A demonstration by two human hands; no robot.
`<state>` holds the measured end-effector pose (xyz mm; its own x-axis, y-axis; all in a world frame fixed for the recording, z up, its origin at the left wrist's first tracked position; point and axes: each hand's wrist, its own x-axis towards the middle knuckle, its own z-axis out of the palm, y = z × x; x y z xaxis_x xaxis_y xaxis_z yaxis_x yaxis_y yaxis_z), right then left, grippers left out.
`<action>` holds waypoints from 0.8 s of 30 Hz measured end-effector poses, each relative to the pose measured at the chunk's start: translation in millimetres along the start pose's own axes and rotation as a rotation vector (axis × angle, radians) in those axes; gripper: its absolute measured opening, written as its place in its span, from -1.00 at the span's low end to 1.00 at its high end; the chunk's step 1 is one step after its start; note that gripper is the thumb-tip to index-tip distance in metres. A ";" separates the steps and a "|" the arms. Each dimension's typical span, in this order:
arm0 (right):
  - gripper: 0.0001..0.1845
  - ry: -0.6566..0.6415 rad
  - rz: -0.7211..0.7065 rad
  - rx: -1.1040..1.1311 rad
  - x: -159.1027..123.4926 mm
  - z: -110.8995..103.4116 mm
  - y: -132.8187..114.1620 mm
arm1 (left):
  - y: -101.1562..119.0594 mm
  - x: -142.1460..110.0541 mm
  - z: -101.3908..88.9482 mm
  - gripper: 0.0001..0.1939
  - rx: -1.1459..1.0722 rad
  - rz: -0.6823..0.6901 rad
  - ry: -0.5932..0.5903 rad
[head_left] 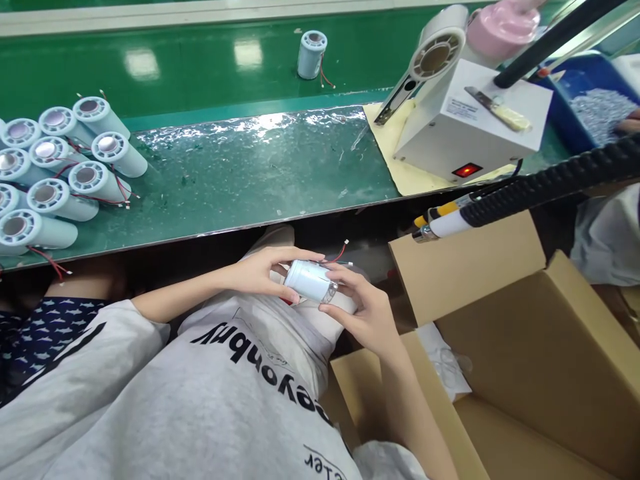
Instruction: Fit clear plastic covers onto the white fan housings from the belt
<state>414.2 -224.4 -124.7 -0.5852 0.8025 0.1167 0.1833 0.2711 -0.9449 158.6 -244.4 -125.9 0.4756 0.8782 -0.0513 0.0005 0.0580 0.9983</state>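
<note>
Above my lap I hold a light-blue cylinder [310, 280] on its side between both hands; thin red wires with small white plugs stick out behind it. My left hand [265, 273] grips its left end, thumb in front and fingers behind. Around the right end, which looks clear and shiny, the fingers and thumb of my right hand [365, 307] are closed. Several like cylinders [87, 177] with round ends and red wires lean together at the left of the green bench [260, 170].
A single cylinder [311, 57] stands on the green strip behind the bench. To the right are a white machine [470, 127] with a lit red switch, a black hose [550, 177], a blue bin [570, 107] and an open carton [525, 340]. Other people sit at both sides.
</note>
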 end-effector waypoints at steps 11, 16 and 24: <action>-0.51 -0.007 0.230 0.283 0.7 0.6 -5.9 | 6.1 -0.8 -0.2 -0.28 0.088 0.092 -0.022; -0.46 0.006 0.297 0.361 1.5 2.9 -4.0 | 7.0 -1.3 0.2 -0.29 0.116 0.084 -0.025; -0.43 0.047 0.394 0.443 4.8 9.5 -1.3 | 7.3 -2.2 1.0 -0.30 0.123 0.084 -0.015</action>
<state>403.6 -225.9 -125.8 -0.5027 0.8228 -0.2649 0.0267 -0.2916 -0.9562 158.5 -246.4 -118.4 0.4917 0.8702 0.0318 0.0680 -0.0748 0.9949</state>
